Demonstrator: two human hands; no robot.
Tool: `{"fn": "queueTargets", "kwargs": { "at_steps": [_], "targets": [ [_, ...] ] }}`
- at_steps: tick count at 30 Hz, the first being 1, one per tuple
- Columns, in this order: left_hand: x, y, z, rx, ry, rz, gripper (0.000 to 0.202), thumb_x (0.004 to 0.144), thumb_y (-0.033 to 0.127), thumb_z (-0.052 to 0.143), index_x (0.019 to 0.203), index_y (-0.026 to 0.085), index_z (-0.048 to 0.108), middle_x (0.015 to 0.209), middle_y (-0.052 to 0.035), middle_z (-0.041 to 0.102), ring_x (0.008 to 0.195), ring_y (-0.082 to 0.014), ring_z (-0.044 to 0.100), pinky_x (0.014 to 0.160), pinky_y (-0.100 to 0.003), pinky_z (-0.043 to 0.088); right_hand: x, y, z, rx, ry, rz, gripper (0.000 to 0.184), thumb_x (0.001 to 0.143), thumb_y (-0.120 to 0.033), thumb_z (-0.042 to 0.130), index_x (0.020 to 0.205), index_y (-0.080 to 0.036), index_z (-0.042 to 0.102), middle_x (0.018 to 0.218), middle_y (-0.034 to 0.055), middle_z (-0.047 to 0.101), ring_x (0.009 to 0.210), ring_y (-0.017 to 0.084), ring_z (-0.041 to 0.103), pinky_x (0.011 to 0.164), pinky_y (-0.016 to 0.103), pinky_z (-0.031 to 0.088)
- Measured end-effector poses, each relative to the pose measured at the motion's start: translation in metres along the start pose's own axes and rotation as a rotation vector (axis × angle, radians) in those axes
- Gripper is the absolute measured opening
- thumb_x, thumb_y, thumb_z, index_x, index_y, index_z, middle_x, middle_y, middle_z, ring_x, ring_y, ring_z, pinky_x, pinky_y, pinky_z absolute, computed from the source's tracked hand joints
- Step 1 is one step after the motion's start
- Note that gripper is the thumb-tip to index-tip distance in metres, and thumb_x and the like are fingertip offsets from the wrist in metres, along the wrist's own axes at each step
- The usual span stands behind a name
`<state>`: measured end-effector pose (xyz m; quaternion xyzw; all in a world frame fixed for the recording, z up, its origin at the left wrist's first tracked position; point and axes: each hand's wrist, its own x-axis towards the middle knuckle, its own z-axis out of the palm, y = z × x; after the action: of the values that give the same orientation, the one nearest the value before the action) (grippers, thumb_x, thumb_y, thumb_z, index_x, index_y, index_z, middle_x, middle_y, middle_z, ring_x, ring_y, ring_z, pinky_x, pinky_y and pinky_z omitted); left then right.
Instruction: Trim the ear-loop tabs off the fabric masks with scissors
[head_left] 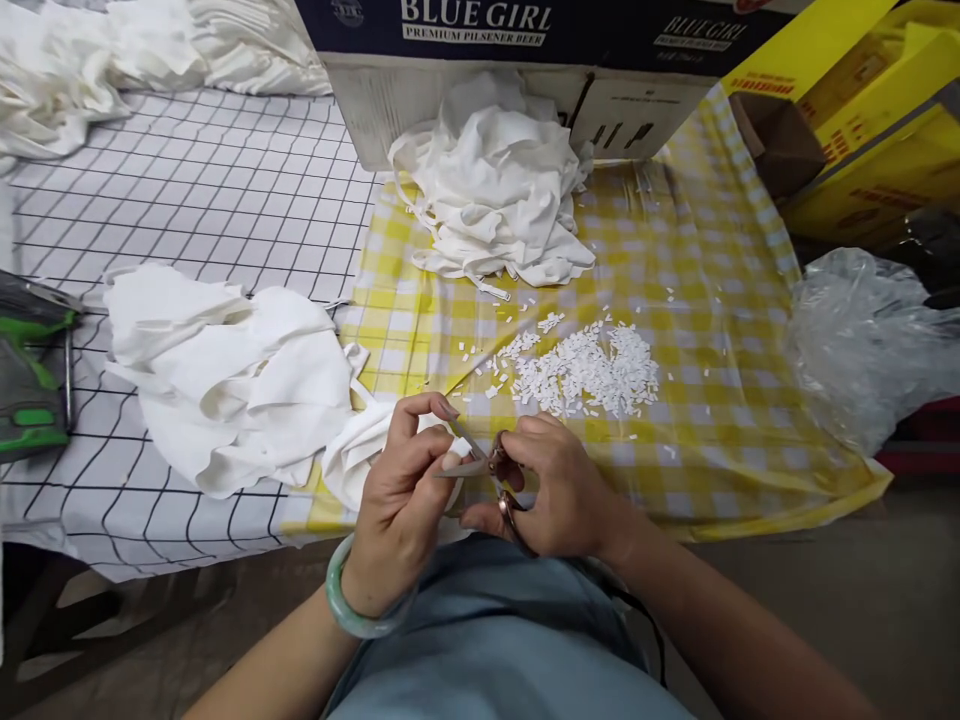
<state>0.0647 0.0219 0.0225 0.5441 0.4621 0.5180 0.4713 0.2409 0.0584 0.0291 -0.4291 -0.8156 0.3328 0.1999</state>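
My left hand (pixel 405 490), with a pale green bangle at the wrist, pinches the edge of a white cloth piece (pixel 358 450) at the table's near edge. My right hand (pixel 559 485) grips a pair of scissors (pixel 480 462), whose blades are open and point left at the pinched cloth. Just beyond my hands lies a heap of small white snippets (pixel 589 370) on the yellow checked cloth (pixel 712 330). The white cloth I hold runs into a pile of white fabric (pixel 225 380) on the left.
Another white fabric pile (pixel 495 185) lies at the back against a Blue Girl beer carton (pixel 525 30). More white fabric (pixel 112 50) sits far left. A green tool (pixel 30 380) lies at the left edge. Clear plastic bag (pixel 862 340) and yellow boxes (pixel 877 110) stand right.
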Motion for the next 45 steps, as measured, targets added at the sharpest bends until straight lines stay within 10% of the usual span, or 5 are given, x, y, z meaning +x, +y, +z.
{"fn": "queueTargets", "kwargs": {
  "at_steps": [22, 31, 38, 41, 45],
  "targets": [
    [0.01, -0.001, 0.016, 0.093, -0.106, 0.026, 0.023, 0.096, 0.023, 0.048, 0.077, 0.022, 0.061, 0.077, -0.007, 0.056, 0.113, -0.0253, 0.044, 0.096, -0.04, 0.039, -0.018, 0.007, -0.006, 0.0, 0.054, 0.095, 0.04, 0.075, -0.043, 0.072, 0.056, -0.019, 0.046, 0.051, -0.004, 0.049, 0.052, 0.01, 0.041, 0.058, 0.026, 0.029],
    [0.025, -0.019, 0.049, 0.112, -0.309, -0.03, 0.025, 0.096, 0.022, 0.046, 0.075, 0.018, 0.06, 0.095, -0.0095, 0.056, 0.114, -0.0225, 0.048, 0.096, -0.035, 0.043, -0.062, 0.035, -0.008, 0.092, 0.076, 0.562, 0.047, 0.08, -0.054, 0.065, 0.053, -0.019, 0.047, 0.046, -0.0041, 0.044, 0.046, 0.009, 0.038, 0.047, 0.023, 0.025],
    [-0.01, -0.005, -0.019, 0.634, -0.183, 0.119, 0.006, 0.088, 0.021, 0.061, 0.093, 0.019, 0.058, 0.126, -0.0135, 0.052, 0.121, -0.0268, 0.051, 0.104, -0.041, 0.042, -0.039, 0.037, -0.013, -0.031, 0.204, 0.187, 0.05, 0.073, -0.052, 0.076, 0.103, -0.018, 0.055, 0.099, 0.0126, 0.066, 0.091, 0.027, 0.062, 0.08, 0.04, 0.051],
    [-0.032, -0.009, -0.06, 0.914, 0.052, 0.069, 0.04, 0.085, 0.027, 0.065, 0.123, 0.02, 0.054, 0.133, -0.0157, 0.047, 0.129, -0.0329, 0.045, 0.109, -0.051, 0.039, -0.017, 0.026, 0.015, -0.022, 0.069, -0.047, 0.058, 0.069, -0.042, 0.081, 0.112, -0.017, 0.052, 0.122, 0.0182, 0.06, 0.116, 0.033, 0.055, 0.098, 0.048, 0.046],
    [-0.053, -0.022, -0.078, 0.841, -0.128, -0.053, 0.085, 0.081, 0.029, 0.069, 0.154, 0.028, 0.025, 0.149, -0.0155, 0.039, 0.138, -0.0368, 0.04, 0.112, -0.055, 0.038, 0.007, -0.006, 0.048, 0.1, -0.131, -0.129, 0.027, 0.069, -0.008, 0.064, 0.091, -0.02, 0.052, 0.098, 0.0073, 0.063, 0.094, 0.022, 0.059, 0.083, 0.034, 0.051]
  ]
}}
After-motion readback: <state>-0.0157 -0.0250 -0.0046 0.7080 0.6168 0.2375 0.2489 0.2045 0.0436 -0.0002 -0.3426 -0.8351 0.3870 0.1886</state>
